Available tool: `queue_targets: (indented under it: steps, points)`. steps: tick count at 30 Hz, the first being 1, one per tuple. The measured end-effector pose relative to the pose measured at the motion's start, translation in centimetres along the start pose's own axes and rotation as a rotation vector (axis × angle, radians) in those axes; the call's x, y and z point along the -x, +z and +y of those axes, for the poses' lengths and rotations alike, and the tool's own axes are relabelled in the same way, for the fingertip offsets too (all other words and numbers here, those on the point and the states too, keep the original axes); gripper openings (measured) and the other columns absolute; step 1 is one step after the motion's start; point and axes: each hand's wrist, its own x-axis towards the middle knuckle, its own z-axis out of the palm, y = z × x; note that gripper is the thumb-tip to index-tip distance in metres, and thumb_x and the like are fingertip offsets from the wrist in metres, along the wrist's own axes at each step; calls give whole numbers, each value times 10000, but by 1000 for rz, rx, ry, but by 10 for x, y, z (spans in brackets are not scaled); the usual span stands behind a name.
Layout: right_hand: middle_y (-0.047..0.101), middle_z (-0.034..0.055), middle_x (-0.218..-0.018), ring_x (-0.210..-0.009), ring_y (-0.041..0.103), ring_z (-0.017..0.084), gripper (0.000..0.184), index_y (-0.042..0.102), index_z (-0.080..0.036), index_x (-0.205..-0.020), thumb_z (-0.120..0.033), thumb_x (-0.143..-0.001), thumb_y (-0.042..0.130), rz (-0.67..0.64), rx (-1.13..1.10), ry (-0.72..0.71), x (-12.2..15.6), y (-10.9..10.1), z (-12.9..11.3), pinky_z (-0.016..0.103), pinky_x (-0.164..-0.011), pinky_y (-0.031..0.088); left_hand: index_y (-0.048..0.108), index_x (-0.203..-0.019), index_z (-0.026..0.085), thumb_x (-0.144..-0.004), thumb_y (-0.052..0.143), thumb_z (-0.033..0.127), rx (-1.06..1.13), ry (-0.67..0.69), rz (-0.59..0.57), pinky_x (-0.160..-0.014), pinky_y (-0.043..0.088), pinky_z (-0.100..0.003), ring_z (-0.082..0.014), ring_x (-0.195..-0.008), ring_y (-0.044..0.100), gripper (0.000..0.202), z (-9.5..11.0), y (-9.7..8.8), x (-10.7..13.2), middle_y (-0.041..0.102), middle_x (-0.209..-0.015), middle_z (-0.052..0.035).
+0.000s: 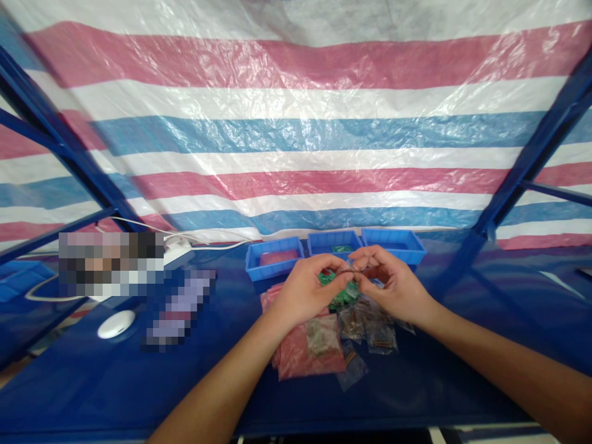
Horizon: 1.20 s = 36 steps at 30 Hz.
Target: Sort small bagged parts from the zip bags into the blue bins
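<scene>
Tarp: a woven plastic sheet (296, 123) fills the background, glossy and creased, in broad pink, white and blue stripes.
Table: a flat top under a smooth dark blue cover (462, 345) that shines in the light.
Frame: painted blue metal bars (69, 148) slant up on both sides.
Bins: three shallow rectangular trays of hard blue plastic stand in a row at the back edge. The left bin (274, 269) holds something pink, the middle bin (333, 237) something green, and the right bin (393, 237) lies just behind the hands.
Pile: thin, crinkled plastic bags lie loose and overlapping below the hands. There are pink bags (300, 361) on the left, clear bags (379, 336) with small dark parts inside on the right, and a green bag (345, 296) directly under the fingers.
Left hand (305, 290): raised over the pile with fingers curled, thumb and forefinger pressed together on the packet.
Right hand (398, 287): facing the left hand, its fingertips closed on the same packet from the other side.
White disc (116, 324): a smooth oval object well off to the left.
Small clear packet (354, 269): pinched between both hands, held above the pile and just in front of the middle and right bins. Its contents are too small to tell.
</scene>
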Motion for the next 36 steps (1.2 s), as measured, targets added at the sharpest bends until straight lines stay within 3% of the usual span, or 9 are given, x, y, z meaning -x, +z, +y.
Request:
queue_targets:
  steps: [5,14,20,27,36]
  points:
    - [678,28,-987,-854,683,200,344,597,-285,-1213,-249,-892,717,19,16,-22,-2,1,0,340,-753,577,761,-1070,203,-943,688,252,9,18,3,-911,549,-296,-199,-993,752,155,-1,2,0,807,-1079,-29]
    - [631,13,-956,-843,647,182,348,588,-280,-1217,-213,-896,705,-11,-54,-20,-2,2,-2,334,-771,557,761,-1053,195,-940,676,231,-24,35,-3,-888,552,-297,-204,-974,756,146,3,0,-1,810,-1062,-39]
    - [658,18,-978,-859,666,189,317,608,-280,-1209,-257,-915,725,-7,-26,-23,-1,0,2,333,-774,566,753,-1039,189,-933,669,213,-17,32,8,-900,539,-285,-195,-977,746,138,3,1,0,804,-1058,-35]
    - [753,47,-1011,-889,718,217,229,663,-267,-1144,-348,-944,738,-40,-30,-10,-2,0,7,360,-787,578,714,-953,180,-915,655,203,-68,19,6,-784,526,-271,-176,-832,703,73,5,-1,0,768,-916,-22]
    - [734,28,-970,-858,688,182,282,670,-263,-1147,-358,-910,790,-28,-180,27,-6,-2,13,311,-746,540,714,-1104,190,-915,686,203,9,61,59,-912,569,-309,-200,-969,747,192,1,2,-1,788,-1072,-58]
